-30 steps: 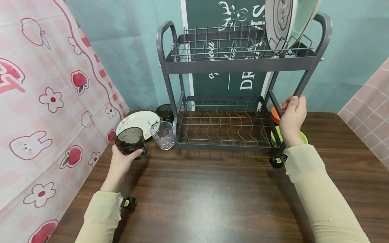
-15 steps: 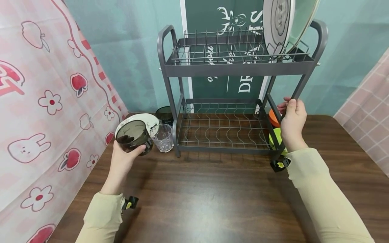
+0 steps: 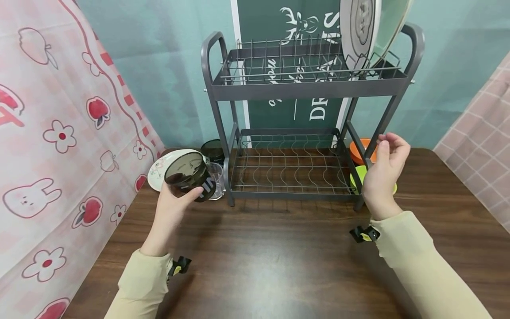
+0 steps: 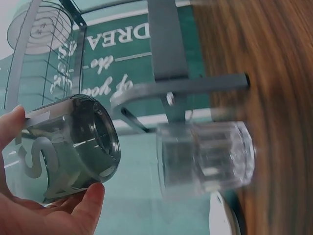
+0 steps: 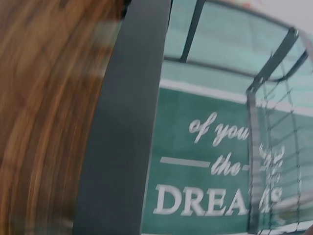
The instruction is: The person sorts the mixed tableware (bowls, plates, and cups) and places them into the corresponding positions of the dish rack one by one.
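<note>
My left hand (image 3: 175,206) grips a dark tinted glass cup (image 3: 190,176) with white lettering, raised above the table and tilted. In the left wrist view the same cup (image 4: 71,147) lies between thumb and fingers. A clear glass tumbler (image 4: 205,159) stands just beyond it, beside the rack's left leg. The grey two-tier dish rack (image 3: 295,197) fills the middle of the head view. Off its right post, my right hand (image 3: 384,177) hovers with loosely bent fingers, holding nothing. That hand hardly shows in the right wrist view, which is filled by a rack bar (image 5: 124,117).
A white oval plate (image 3: 157,170) and another dark cup (image 3: 213,150) are left of the rack. An orange bowl (image 3: 360,149) and a green bowl (image 3: 356,179) sit by its right side. Plates (image 3: 358,33) stand upright on the upper tier. A patterned curtain (image 3: 71,177) borders the left.
My left hand has raised the dark cup, tilted it and moved it right, in front of the clear tumbler. My right hand has let go of the rack's right post and drawn slightly away.
</note>
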Demonstrator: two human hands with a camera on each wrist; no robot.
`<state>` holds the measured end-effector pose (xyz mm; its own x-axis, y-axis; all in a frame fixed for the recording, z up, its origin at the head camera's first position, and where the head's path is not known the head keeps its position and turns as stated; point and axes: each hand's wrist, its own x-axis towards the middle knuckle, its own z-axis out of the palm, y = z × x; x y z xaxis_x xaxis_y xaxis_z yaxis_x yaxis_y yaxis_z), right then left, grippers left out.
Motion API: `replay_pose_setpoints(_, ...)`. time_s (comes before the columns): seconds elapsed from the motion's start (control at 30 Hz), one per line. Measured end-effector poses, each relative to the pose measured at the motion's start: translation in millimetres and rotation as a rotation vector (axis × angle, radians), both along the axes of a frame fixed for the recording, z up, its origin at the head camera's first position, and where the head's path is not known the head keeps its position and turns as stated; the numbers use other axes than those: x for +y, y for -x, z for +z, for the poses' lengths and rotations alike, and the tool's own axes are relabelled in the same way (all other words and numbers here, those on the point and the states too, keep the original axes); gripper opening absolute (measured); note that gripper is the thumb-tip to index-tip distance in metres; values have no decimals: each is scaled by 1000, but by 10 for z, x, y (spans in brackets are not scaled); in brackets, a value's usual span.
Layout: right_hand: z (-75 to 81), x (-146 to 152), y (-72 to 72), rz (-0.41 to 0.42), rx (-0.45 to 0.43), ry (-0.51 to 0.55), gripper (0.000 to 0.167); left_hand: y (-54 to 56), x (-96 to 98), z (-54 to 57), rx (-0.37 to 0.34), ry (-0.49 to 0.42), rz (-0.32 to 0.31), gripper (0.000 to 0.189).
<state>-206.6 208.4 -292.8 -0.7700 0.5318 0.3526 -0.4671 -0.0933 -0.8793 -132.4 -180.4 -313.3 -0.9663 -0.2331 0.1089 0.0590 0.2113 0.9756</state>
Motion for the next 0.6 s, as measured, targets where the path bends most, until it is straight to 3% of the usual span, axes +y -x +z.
replay_pose_setpoints(0.33, 6, -391, -327, 225, 110, -125, 19, 68, 340, 48, -1, -67, -52, 62)
replay_pose_setpoints(0.6, -94, -658, -483, 433, 43, -275, 32, 68, 733, 120, -2, -237, -159, 53)
